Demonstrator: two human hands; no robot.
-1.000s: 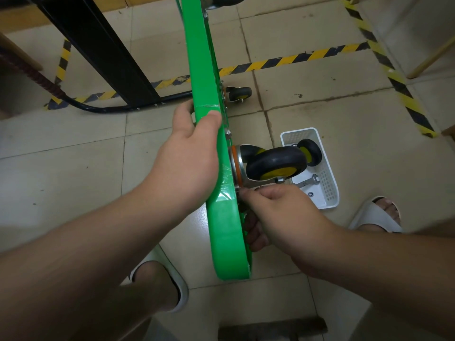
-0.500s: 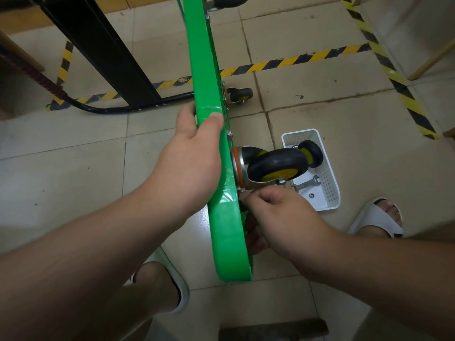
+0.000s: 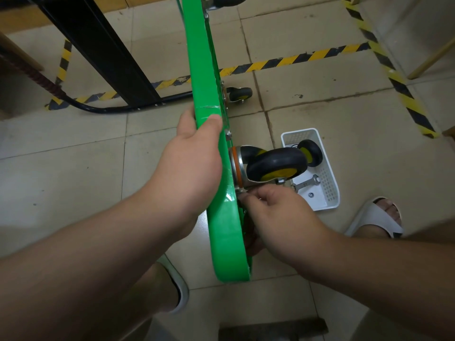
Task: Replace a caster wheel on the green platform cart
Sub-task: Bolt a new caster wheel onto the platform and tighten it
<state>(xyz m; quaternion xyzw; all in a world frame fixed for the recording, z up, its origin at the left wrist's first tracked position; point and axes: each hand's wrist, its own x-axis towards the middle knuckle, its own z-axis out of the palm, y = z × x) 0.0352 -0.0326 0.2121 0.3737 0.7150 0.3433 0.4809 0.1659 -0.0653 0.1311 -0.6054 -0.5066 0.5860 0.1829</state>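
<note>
Change: the right hand (image 3: 283, 217) is shifting only slightly, its fingertips staying at the caster's base.
Left hand (image 3: 194, 163): gripping the edge of the green platform cart (image 3: 221, 230), thumb wrapping over it.
Right fingers (image 3: 248, 200): curling together, pinching a small fastener (image 3: 238, 191) beside the caster wheel (image 3: 275, 166).
Cart: standing on edge on the floor (image 3: 332, 107).
White basket (image 3: 330, 188): lying nearby, holding a spare wheel (image 3: 311, 152) and a wrench (image 3: 306, 183).

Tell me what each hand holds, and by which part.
The left hand grips the green cart deck by its upturned edge. The right hand pinches at the base of the mounted caster; what it holds is hidden.
</note>
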